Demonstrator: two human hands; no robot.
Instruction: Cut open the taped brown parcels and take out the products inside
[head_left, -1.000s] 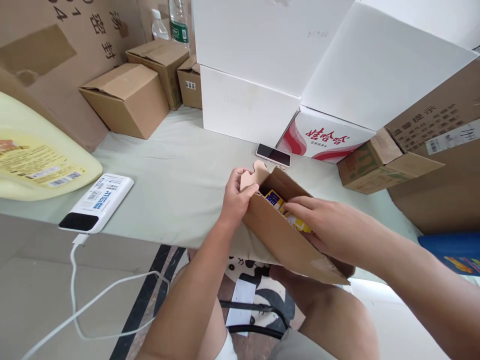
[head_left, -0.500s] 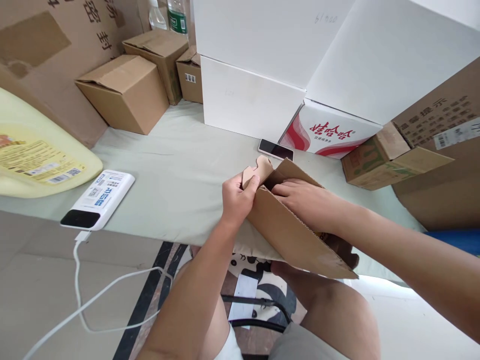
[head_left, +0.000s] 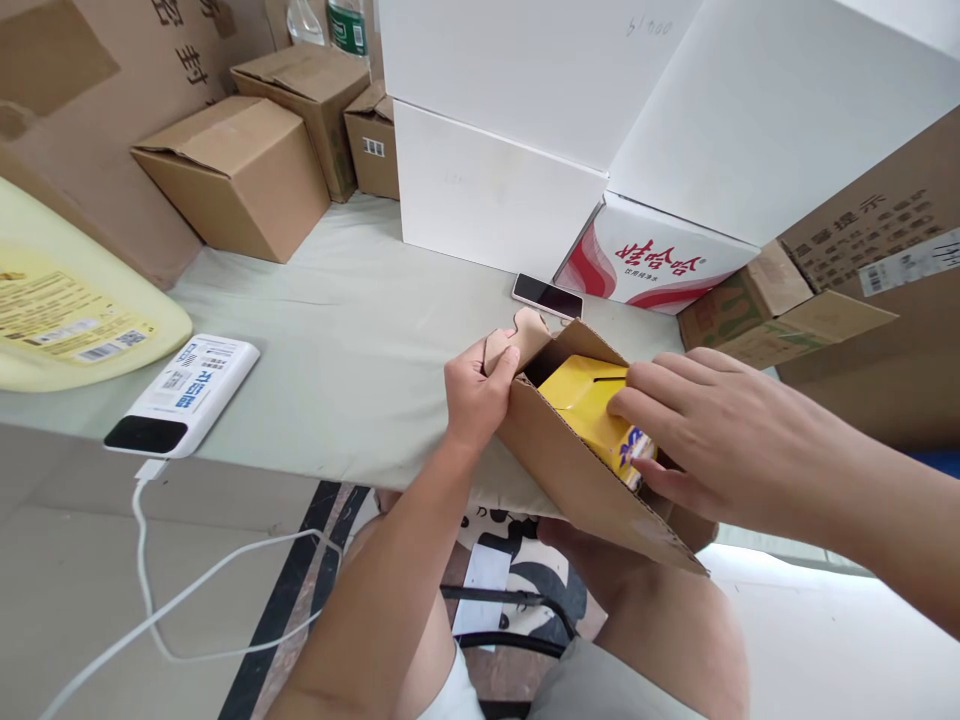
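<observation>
My left hand (head_left: 480,390) is closed on the end flap of an open cardboard box (head_left: 585,465), thumb in front and fingers behind. The box sits tilted at the front edge of the table. A yellow package (head_left: 589,390) with blue and white print lies inside, its lower part hidden by the box wall. Over the right part of that package is my right hand (head_left: 697,430), fingers curved and thumb apart. Its fingertips are close to the package's surface; whether they touch it is hard to tell.
A phone (head_left: 547,296) lies behind the box, before white cartons (head_left: 502,190). A white power bank (head_left: 184,395) with a cable (head_left: 146,560) and a yellow jug (head_left: 75,300) stand left. Small cardboard boxes (head_left: 240,180) are at back left; another carton (head_left: 750,310) is right.
My right hand has come up out of the cardboard box and back to the right, and the yellow package now shows. My left hand keeps its hold on the flap.
</observation>
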